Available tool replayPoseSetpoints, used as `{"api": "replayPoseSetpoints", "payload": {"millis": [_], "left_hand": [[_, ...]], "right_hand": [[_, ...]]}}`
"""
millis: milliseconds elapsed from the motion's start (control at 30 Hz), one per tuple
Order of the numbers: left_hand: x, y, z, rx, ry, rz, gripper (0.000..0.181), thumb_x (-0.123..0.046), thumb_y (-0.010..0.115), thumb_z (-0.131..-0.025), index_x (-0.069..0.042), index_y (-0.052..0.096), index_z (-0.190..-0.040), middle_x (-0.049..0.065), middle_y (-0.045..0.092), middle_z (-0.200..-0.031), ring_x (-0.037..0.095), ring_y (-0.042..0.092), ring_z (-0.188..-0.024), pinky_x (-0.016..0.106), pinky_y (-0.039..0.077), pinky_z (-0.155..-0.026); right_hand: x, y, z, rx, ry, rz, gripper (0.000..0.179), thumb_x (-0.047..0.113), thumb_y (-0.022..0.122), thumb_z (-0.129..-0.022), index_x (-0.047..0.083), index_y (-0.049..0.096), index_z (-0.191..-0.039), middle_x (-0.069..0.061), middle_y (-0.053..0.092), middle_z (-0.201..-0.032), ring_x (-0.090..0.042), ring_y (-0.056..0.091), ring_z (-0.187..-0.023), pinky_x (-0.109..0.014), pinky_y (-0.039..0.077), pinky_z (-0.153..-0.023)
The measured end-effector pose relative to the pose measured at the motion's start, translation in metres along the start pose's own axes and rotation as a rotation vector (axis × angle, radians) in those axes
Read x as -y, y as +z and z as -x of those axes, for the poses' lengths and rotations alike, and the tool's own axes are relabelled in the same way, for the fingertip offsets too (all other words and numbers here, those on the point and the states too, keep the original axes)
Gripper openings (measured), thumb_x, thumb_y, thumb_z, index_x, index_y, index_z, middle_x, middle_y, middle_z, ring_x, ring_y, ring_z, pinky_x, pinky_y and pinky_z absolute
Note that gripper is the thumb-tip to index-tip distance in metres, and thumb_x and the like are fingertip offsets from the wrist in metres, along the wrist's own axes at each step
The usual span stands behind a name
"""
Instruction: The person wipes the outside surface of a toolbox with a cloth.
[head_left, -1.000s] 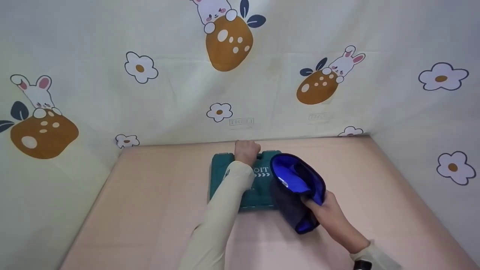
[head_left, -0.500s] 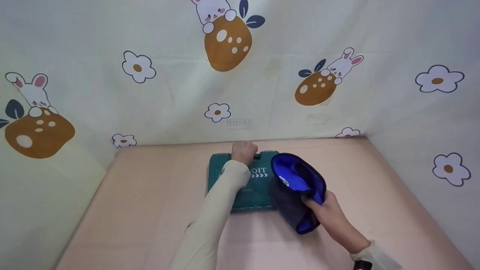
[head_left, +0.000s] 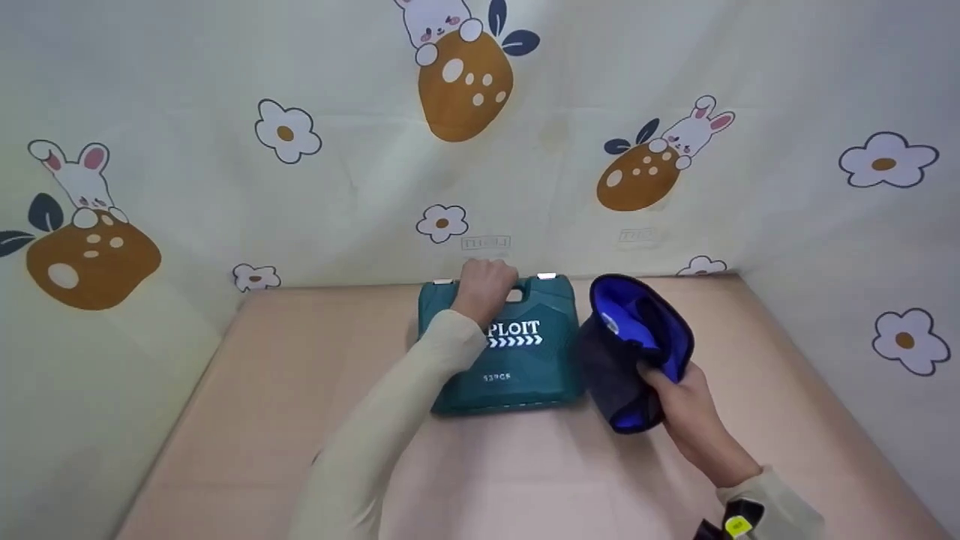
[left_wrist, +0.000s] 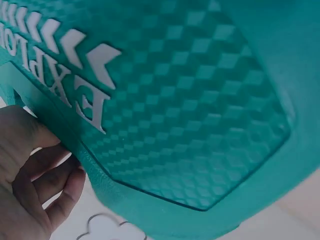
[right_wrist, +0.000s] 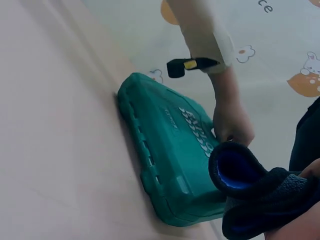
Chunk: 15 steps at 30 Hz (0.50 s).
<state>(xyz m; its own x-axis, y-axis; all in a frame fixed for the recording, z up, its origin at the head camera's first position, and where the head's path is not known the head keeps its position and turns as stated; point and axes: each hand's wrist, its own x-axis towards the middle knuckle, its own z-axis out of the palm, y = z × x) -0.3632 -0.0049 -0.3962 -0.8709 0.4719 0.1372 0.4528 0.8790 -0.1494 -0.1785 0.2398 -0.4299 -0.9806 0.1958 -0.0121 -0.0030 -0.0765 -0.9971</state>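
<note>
A green plastic tool case [head_left: 525, 390] with white lettering and arrow marks stands at the back middle of the table, its handle side lifted. My left hand [head_left: 486, 289] curls round its handle from above. Seen in the left wrist view, the fingers [left_wrist: 57, 182] wrap the handle edge beside the case's patterned face [left_wrist: 200, 125]. Just right of the case, my right hand [head_left: 694, 412] grips a folded dark fabric piece [head_left: 619, 360] with a bright blue lining and black edging. The thumb lies over its near fold. In the right wrist view, the fabric's rolled end [right_wrist: 240, 170] overlaps the case's corner.
The table has a pale pinkish cover [head_left: 300, 420]. A cream cloth backdrop [head_left: 360, 195] printed with rabbits and flowers rises right behind the case and along both sides. Two silver latches [head_left: 547, 276] sit on the case's upper edge.
My left hand has raised the handle side of the case, so more of its face and lettering shows. My right hand has moved right and up with the fabric piece, away from the case.
</note>
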Motion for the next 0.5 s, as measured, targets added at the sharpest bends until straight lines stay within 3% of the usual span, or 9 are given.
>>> {"api": "replayPoseSetpoints", "payload": {"millis": [100, 333, 500], "left_hand": [[0.003, -0.013, 0.004, -0.048, -0.006, 0.010, 0.016, -0.011, 0.068, -0.099, -0.014, 0.078, -0.111, 0.003, 0.076, -0.096, 0.019, 0.068, -0.081, 0.039, 0.055, -0.084], [0.006, -0.039, 0.014, -0.079, -0.037, 0.060, 0.024, -0.013, 0.070, -0.098, -0.012, 0.072, -0.123, 0.006, 0.074, -0.110, 0.024, 0.070, -0.094, 0.044, 0.053, -0.093], [-0.003, -0.055, 0.040, -0.112, 0.005, 0.088, 0.035, -0.016, 0.073, -0.097, -0.011, 0.066, -0.131, 0.008, 0.070, -0.115, 0.025, 0.069, -0.095, 0.044, 0.054, -0.091]], "right_hand": [[0.003, -0.004, -0.006, -0.018, 0.003, -0.047, 0.041, -0.001, 0.057, -0.099, -0.009, 0.041, -0.136, -0.011, 0.055, -0.122, -0.017, 0.060, -0.106, -0.029, 0.049, -0.093], [0.006, -0.018, -0.022, -0.073, 0.004, -0.087, 0.043, -0.001, 0.053, -0.101, -0.007, 0.036, -0.139, -0.013, 0.050, -0.127, -0.017, 0.057, -0.110, -0.027, 0.047, -0.095], [0.005, -0.031, -0.033, -0.075, 0.037, -0.067, 0.049, 0.004, 0.052, -0.103, -0.004, 0.030, -0.146, -0.012, 0.042, -0.137, -0.018, 0.048, -0.121, -0.024, 0.043, -0.099]]}}
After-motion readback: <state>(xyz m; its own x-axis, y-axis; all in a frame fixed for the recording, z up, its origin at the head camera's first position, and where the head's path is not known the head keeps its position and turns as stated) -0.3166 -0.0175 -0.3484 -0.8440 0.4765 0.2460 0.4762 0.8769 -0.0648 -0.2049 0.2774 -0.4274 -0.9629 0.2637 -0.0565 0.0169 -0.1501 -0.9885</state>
